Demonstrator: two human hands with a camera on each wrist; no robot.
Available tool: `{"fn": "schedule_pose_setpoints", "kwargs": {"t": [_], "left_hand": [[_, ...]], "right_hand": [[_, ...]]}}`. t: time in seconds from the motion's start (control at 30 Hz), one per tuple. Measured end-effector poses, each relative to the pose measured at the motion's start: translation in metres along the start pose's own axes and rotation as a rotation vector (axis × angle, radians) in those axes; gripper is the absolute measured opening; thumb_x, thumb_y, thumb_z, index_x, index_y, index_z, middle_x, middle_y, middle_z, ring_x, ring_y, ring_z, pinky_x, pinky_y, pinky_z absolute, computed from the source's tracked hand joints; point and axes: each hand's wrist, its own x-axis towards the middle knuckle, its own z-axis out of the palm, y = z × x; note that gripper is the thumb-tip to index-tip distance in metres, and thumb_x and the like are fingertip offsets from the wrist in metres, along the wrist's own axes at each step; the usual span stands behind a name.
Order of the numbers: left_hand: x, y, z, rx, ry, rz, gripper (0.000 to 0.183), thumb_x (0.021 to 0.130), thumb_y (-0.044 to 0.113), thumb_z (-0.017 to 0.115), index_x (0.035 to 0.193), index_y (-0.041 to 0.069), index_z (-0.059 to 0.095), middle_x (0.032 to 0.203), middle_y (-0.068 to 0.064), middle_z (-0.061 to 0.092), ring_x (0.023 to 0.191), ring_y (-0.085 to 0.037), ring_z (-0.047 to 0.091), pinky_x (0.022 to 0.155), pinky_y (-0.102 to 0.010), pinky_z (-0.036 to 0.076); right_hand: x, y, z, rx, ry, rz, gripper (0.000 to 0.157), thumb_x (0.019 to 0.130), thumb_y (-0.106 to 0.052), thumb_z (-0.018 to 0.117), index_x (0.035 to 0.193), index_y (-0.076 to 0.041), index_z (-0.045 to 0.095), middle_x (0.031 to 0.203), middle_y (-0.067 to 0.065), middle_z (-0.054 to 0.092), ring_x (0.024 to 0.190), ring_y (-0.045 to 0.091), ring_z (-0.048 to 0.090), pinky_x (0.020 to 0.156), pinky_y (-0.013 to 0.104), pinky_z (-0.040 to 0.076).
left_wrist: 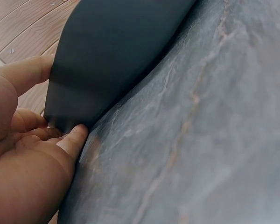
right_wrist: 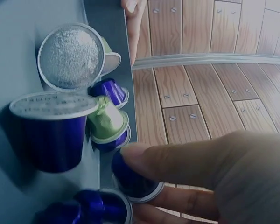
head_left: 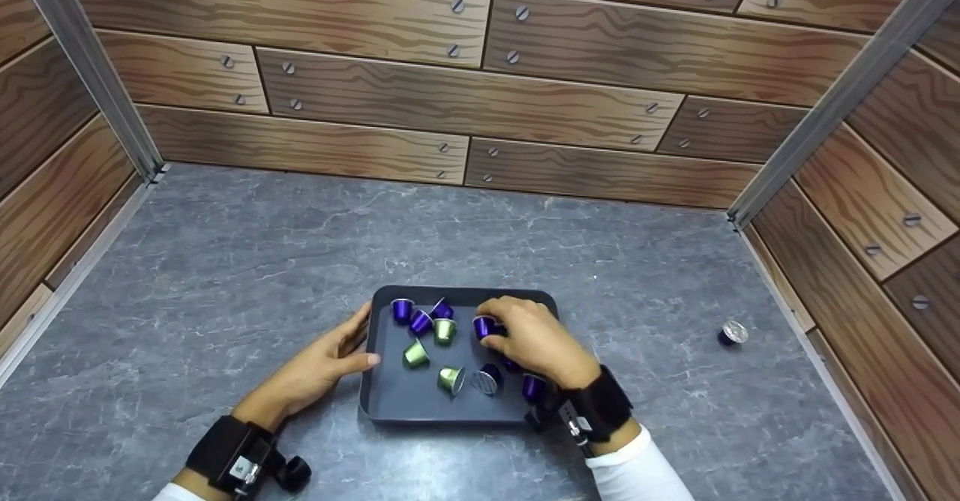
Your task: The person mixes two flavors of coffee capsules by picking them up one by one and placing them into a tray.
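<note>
A dark grey tray (head_left: 405, 400) lies on the table with purple and green coffee capsules in it. My left hand (head_left: 319, 370) grips the tray's left side, thumb at the rim; in the left wrist view its fingertips (left_wrist: 77, 135) reach the lower edge. Over the tray's right half, my right hand (head_left: 540, 340) pinches a purple coffee capsule (right_wrist: 133, 182) between thumb and fingers. Purple capsules (head_left: 402, 310) and green capsules (head_left: 444, 331) are scattered toward the tray's left and middle. Another purple capsule (head_left: 533, 388) is beside my right wrist, and my hand partly hides others.
One dark capsule (head_left: 733, 334) with a silver lid lies on the table far to the right, outside the tray. Wood-patterned panels (head_left: 375, 96) wall in the grey marbled table (head_left: 637, 276) at the back and both sides.
</note>
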Motion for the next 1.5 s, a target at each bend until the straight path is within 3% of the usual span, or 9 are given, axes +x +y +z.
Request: {"fn": "schedule_pose_setpoints", "kwargs": {"t": [0.47,0.7,0.77,1.1,1.33,1.5], "left_hand": [[0.0,-0.002,-0.001,-0.02,-0.02,0.01,0.08,0.087,0.003,0.054,0.142,0.009,-0.003,0.147,-0.015,-0.005,0.133,-0.03,0.002,0.107,-0.04,0.009],[0.004,-0.024,-0.009,0.002,0.024,0.004,0.085,0.084,0.016,0.061,0.143,0.014,0.0,0.148,-0.006,0.0,0.134,-0.024,0.007,0.107,-0.036,0.011],[0.004,-0.024,-0.009,0.007,0.03,0.008,0.084,0.084,0.014,0.06,0.144,0.014,0.001,0.148,-0.007,0.002,0.134,-0.024,0.008,0.107,-0.037,0.012],[0.006,-0.023,-0.007,0.014,-0.008,0.046,0.082,0.086,0.012,0.058,0.143,0.012,-0.001,0.148,-0.011,-0.001,0.133,-0.028,0.006,0.106,-0.04,0.01],[0.007,-0.022,-0.007,-0.019,0.001,0.05,0.079,0.086,0.007,0.056,0.144,0.018,0.003,0.148,-0.008,0.002,0.134,-0.025,0.007,0.107,-0.037,0.01],[0.006,-0.023,-0.007,-0.001,-0.008,0.059,0.079,0.087,0.005,0.055,0.143,0.011,-0.001,0.148,-0.011,-0.001,0.133,-0.028,0.005,0.106,-0.04,0.008]], "right_hand": [[-0.002,0.002,-0.003,0.037,0.041,-0.022,0.036,0.076,-0.02,0.07,0.11,-0.012,0.061,0.101,-0.001,0.062,0.09,0.014,0.058,0.078,0.033,0.048],[-0.007,0.005,-0.012,0.048,0.066,0.002,0.033,0.078,-0.024,0.068,0.11,-0.015,0.061,0.104,-0.003,0.062,0.09,0.014,0.058,0.079,0.033,0.047],[-0.008,0.008,-0.015,0.057,0.077,0.008,0.033,0.078,-0.023,0.068,0.11,-0.015,0.062,0.105,-0.003,0.062,0.09,0.014,0.058,0.08,0.034,0.047],[-0.023,0.027,-0.028,0.03,0.157,0.015,0.032,0.081,-0.024,0.065,0.111,-0.015,0.061,0.11,-0.001,0.06,0.1,0.017,0.055,0.087,0.036,0.044],[-0.037,0.045,-0.035,0.042,0.236,0.018,0.034,0.081,-0.025,0.065,0.113,-0.015,0.061,0.109,-0.001,0.06,0.097,0.017,0.057,0.083,0.037,0.047],[-0.049,0.058,-0.037,0.034,0.26,0.018,0.035,0.082,-0.024,0.065,0.115,-0.015,0.059,0.11,0.0,0.06,0.098,0.018,0.056,0.085,0.038,0.046]]}}
